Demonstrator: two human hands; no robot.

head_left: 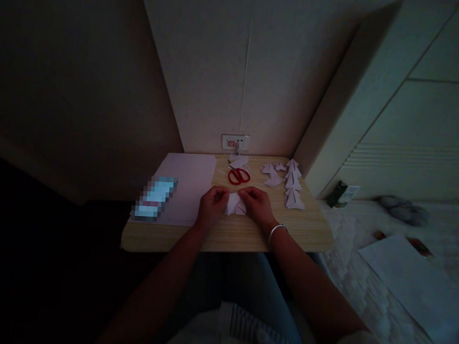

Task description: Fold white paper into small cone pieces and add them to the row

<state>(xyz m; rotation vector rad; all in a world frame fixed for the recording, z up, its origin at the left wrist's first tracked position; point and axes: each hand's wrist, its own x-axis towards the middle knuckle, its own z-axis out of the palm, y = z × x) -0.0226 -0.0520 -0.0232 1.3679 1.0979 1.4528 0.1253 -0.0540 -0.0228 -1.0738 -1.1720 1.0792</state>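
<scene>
Between my two hands is a small piece of folded white paper (235, 205), held low over the wooden table. My left hand (212, 206) pinches its left upper edge. At the upper right edge, the fingers of my right hand (257, 205) are closed on the same paper. Just beyond lies a pair of red-handled scissors (239, 176), partly over paper scraps (238, 161). To the right, a column of folded paper pieces (292, 184) lies beside several looser folded pieces (272, 173).
The small wooden table (226, 239) stands against the wall under a socket (235, 142) with a plug in it. On its left are white paper sheets (190, 180) and a lit phone (155, 198). A bed (349, 235) with a large white sheet (412, 279) is at the right.
</scene>
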